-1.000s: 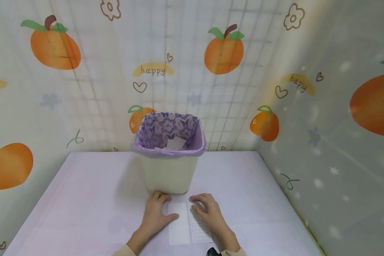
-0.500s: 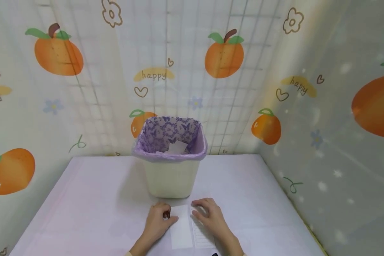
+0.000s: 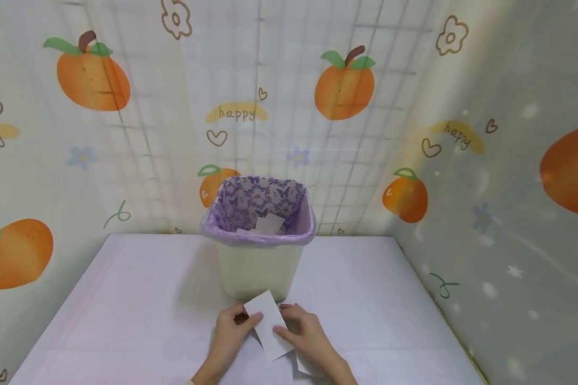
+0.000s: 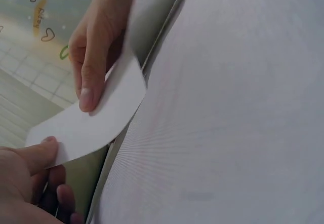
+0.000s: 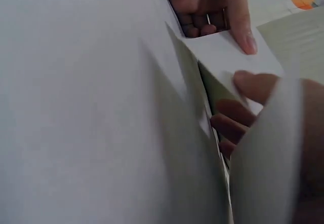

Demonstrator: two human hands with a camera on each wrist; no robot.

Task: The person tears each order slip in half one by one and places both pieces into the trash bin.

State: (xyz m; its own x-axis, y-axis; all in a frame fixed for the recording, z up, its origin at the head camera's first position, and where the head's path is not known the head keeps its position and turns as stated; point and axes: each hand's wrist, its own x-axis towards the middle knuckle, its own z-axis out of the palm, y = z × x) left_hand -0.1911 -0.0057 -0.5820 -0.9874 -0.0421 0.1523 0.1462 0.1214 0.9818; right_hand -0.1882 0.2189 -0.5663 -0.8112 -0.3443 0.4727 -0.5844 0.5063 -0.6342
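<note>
A white strip of paper [image 3: 270, 329] is held tilted above the table, just in front of the bin. My left hand [image 3: 227, 334] pinches its upper left corner, thumb on top. At its right edge my right hand [image 3: 313, 336] grips it, with the thumb lying on its face. In the left wrist view the strip [image 4: 96, 127] bows between both hands. A second paper piece [image 3: 305, 367] shows under the right hand, close to the wrist; how it is held is hidden. It appears as a blurred sheet [image 5: 268, 163] in the right wrist view.
Behind the hands stands a cream bin [image 3: 262, 270] lined with a purple patterned bag [image 3: 260, 238]. Several paper pieces [image 3: 270, 223] lie inside it. The white table [image 3: 139, 299] ends at a curtain [image 3: 289, 133] printed with oranges.
Two strips lay side by side on the table. Now one is lifted and tilted between both hands, and the other sits partly under the right hand. Both hands have closed on the paper.
</note>
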